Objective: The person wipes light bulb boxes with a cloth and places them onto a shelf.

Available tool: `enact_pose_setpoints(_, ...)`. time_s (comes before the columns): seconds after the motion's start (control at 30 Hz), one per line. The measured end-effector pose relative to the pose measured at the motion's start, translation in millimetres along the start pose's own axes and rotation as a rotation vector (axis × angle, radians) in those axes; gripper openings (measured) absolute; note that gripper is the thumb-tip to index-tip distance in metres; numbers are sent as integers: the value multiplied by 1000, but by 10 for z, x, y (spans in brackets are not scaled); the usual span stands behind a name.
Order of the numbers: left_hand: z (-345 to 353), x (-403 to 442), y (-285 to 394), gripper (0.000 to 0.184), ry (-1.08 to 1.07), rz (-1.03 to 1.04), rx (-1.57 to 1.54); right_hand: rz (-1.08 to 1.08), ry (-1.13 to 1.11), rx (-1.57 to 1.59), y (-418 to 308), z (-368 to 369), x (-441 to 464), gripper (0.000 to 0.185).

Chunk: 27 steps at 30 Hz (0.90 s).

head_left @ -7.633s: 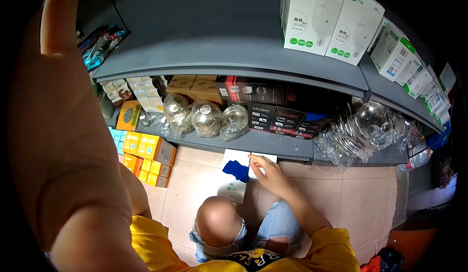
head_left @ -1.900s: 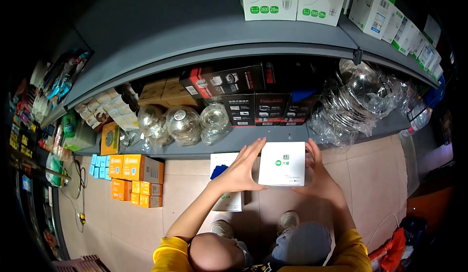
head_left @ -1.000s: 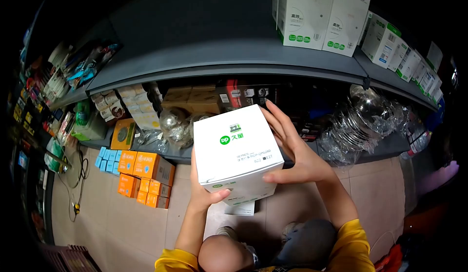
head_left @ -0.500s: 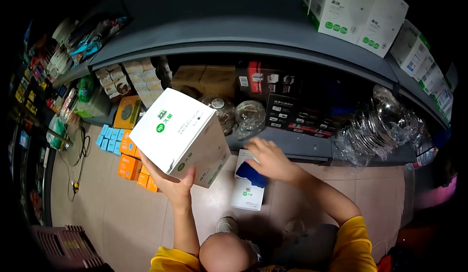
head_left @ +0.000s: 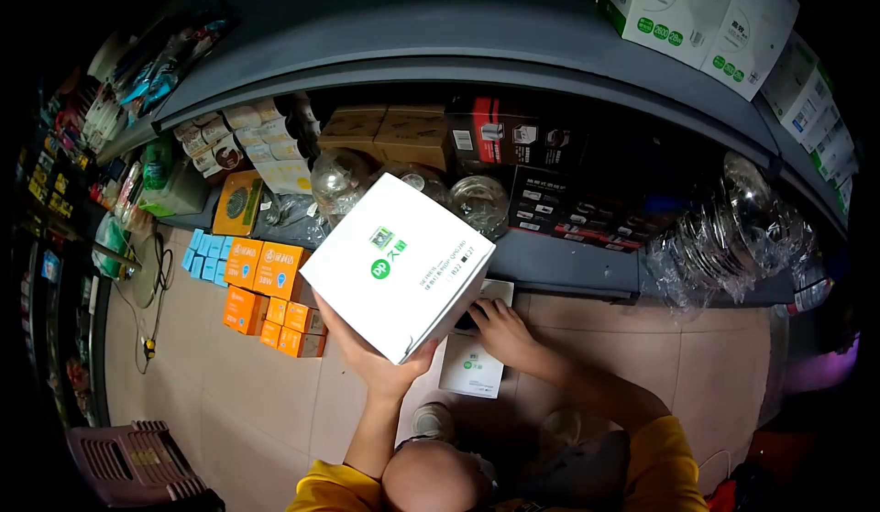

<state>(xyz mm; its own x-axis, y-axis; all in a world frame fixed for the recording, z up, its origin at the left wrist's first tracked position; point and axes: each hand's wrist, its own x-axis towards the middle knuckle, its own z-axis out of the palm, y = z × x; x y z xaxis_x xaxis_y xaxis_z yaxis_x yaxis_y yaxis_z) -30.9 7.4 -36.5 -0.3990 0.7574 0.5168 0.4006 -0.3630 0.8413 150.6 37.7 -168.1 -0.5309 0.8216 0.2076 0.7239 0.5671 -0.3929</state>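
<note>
My left hand (head_left: 385,365) grips a white light-bulb box (head_left: 399,264) from below and holds it up, its printed top towards me. Lower down, two white boxes (head_left: 471,365) with the same green logo lie end to end on the floor, one partly hidden behind the raised box. My right hand (head_left: 504,333) is over them with curled fingers, closed on a dark blue cloth (head_left: 467,320). Most of that cloth is hidden by the fingers and the raised box.
Orange boxes (head_left: 266,269) and small blue boxes (head_left: 209,255) are stacked on the floor at left. Under the grey shelf (head_left: 458,40) are black cartons (head_left: 559,205) and plastic-wrapped metal pieces (head_left: 724,246). A brown plastic stool (head_left: 128,462) is lower left; white boxes (head_left: 687,17) stand on the shelf.
The held white box has moved right and tilted so its top faces me more. My right hand has come down onto the blue cloth, its fingers curling in.
</note>
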Motion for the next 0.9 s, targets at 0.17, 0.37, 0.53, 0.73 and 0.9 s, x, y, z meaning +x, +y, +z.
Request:
enact_pose_setpoints(0.17,61,-34,22,129,-111,-33,-79,286,257,301,314,1,54,29)
enact_pose_setpoints(0.37,120,-35,69,130,-168,-23,-124,944,259,1628,288,-1363,267,19)
enact_pose_setpoints(0.53,148,-53,-47,122,-215,127,-105,531,381,1487,-254,-2315,345,31)
enact_pose_setpoints(0.73,222,-112,-27,133,-310,101,-95,194,469,1084,-654,-2495,385,36)
enact_pose_setpoints(0.9,213,-151,-7,135,-316,161,-26,227,359,948,-630,-2335,418,30)
